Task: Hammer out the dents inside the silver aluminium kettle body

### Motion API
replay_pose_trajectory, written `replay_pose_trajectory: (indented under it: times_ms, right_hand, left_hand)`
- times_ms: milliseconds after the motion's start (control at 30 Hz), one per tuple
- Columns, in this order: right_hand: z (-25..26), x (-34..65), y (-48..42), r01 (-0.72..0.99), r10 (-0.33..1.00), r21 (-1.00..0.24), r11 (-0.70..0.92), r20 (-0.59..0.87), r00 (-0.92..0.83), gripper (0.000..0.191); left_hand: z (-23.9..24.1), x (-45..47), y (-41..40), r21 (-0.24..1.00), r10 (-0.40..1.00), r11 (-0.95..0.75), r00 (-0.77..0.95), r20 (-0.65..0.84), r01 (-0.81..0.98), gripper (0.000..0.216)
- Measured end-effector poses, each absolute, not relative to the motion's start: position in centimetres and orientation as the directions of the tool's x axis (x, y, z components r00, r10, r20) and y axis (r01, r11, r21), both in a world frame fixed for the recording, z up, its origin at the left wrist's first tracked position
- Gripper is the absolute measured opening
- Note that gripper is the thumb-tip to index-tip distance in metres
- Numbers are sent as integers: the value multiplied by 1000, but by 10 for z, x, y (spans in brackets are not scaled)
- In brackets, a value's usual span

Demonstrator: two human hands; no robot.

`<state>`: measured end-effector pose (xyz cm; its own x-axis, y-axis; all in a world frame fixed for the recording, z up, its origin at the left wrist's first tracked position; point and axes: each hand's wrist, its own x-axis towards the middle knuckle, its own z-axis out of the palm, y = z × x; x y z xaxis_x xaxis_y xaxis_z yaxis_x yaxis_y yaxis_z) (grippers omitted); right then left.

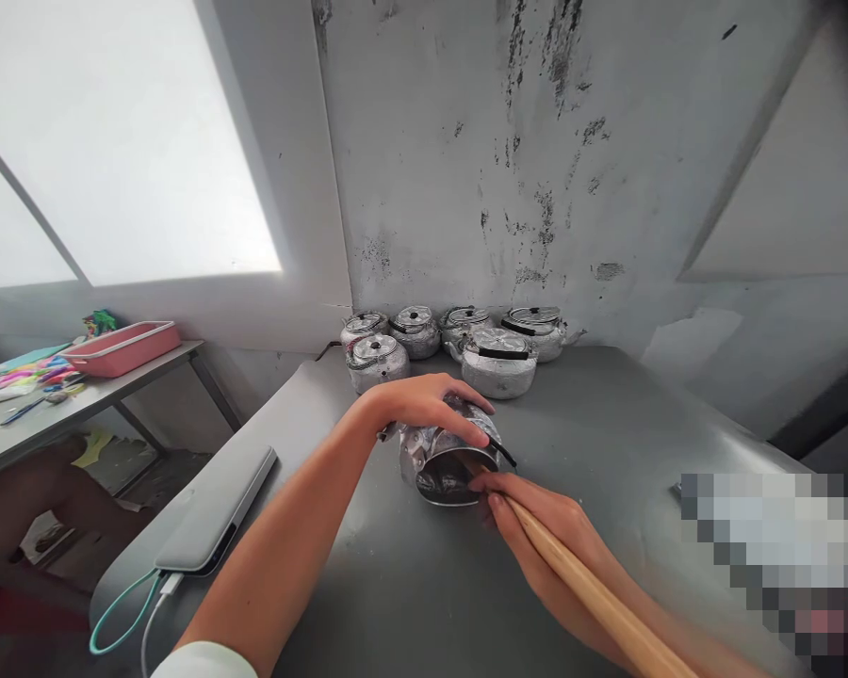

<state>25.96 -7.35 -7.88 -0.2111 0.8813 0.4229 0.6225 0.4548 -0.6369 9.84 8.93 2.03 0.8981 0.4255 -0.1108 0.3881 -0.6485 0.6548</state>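
A dented silver metal kettle (411, 457) lies tipped on the grey table with its round opening facing me. My left hand (431, 405) presses down over its top, fingers wrapped across the upper side near the black handle grip (503, 454). A long wooden stick (579, 576) is gripped in my right hand (537, 513) close to the kettle's rim. The stick's far end reaches into the opening, where its tip is hard to make out. The dark inside of the kettle shows wrinkled, shiny metal.
Several lidded silver kettles (498, 370) stand at the table's back by the stained wall. A grey power bank (216, 513) with cables lies on the left. On a side table sits a pink basket (123, 348) beside colourful items. A blurred-out patch covers the right edge.
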Motion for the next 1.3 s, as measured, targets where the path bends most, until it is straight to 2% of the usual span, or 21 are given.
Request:
replay_pose_trajectory:
  times_ms: [567, 933, 1300]
  right_hand:
    - [-77, 260, -74, 639, 879, -615, 461, 417, -232, 23]
    - [-76, 260, -74, 626, 887, -646, 437, 424, -182, 22]
    - [-74, 260, -75, 627, 900, -650, 429, 363, -240, 21]
  left_hand:
    - [22, 99, 87, 659, 434, -641, 894, -111, 393, 63]
    - [21, 99, 87, 659, 434, -642, 894, -107, 391, 65]
    - [20, 100, 87, 647, 434, -654, 895, -102, 391, 63]
